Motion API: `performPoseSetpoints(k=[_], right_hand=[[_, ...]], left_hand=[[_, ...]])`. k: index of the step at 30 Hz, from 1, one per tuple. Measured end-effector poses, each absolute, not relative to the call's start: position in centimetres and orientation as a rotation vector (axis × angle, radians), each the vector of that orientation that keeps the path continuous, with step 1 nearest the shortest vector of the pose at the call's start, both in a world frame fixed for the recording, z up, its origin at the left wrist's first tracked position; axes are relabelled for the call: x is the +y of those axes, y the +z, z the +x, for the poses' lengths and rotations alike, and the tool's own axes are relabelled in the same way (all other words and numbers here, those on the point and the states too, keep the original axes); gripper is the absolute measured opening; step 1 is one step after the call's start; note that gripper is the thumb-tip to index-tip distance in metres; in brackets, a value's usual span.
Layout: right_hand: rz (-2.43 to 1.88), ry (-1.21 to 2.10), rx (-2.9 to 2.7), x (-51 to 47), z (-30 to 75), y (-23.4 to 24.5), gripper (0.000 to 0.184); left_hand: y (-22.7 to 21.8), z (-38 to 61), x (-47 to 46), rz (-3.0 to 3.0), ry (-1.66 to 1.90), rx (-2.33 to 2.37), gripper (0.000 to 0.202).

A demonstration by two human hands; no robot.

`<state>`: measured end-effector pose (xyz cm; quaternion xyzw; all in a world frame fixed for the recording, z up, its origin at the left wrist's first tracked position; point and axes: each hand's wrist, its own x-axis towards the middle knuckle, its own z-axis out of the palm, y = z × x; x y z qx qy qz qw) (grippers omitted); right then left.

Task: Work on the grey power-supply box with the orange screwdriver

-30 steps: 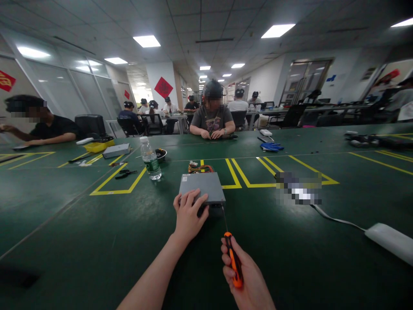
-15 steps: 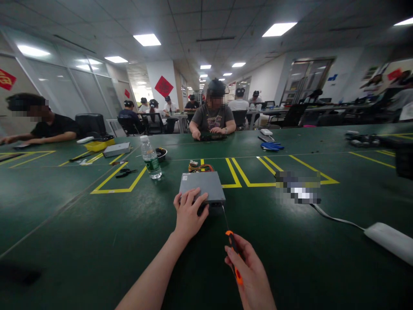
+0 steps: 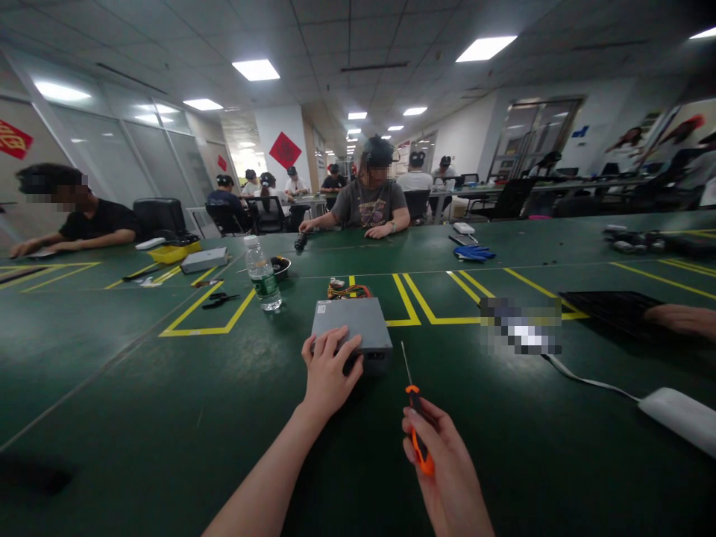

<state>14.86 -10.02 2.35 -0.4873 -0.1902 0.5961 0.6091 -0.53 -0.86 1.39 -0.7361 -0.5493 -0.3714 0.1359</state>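
A grey metal computer power supply (image 3: 352, 319) lies flat on the green table, its socket face turned toward me. My left hand (image 3: 331, 365) grips its near left corner, with spread fingers over the top and the thumb against the front face. Behind the box, a bundle of coloured cables (image 3: 350, 291) with a pale connector comes out. To the right of the box, my right hand (image 3: 439, 455) is closed round the orange and black handle of a screwdriver (image 3: 415, 418). The screwdriver's thin shaft points away from me, its tip apart from the box.
A water bottle (image 3: 262, 276) and a metal bowl (image 3: 281, 266) stand left of the box; black pliers (image 3: 219, 300) lie farther left. Blue gloves (image 3: 473, 253) lie beyond. On the right are a white power strip (image 3: 679, 418), a black panel (image 3: 609, 312) and another person's hand (image 3: 679, 317).
My right hand has drawn the screwdriver tip away from the box's front right corner, moving right. My left hand stays put. A black panel and another person's hand have appeared at the right.
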Motion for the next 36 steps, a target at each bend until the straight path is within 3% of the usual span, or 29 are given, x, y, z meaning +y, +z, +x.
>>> performPoseSetpoints(k=[5, 10, 16, 36], right_hand=[[-1.257, 1.242, -0.928, -11.4, 15.6, 0.5, 0.040], [-1.487, 0.655, -1.331, -12.0, 16.7, -0.5, 0.033], [-1.546, 0.248, -1.664, -10.7, 18.0, -0.9, 0.030], [-1.555, 0.246, -1.702, -10.4, 17.9, -1.2, 0.027]], left_hand=[[1.4, -0.6, -0.9, -2.123, -1.058, -1.579, 0.028], [1.5, -0.6, -0.9, -2.121, -1.037, -1.590, 0.028], [1.5, -0.5, -0.9, -2.134, -1.030, -1.613, 0.027], [1.4, -0.7, -0.8, -2.139, -1.045, -1.606, 0.028]])
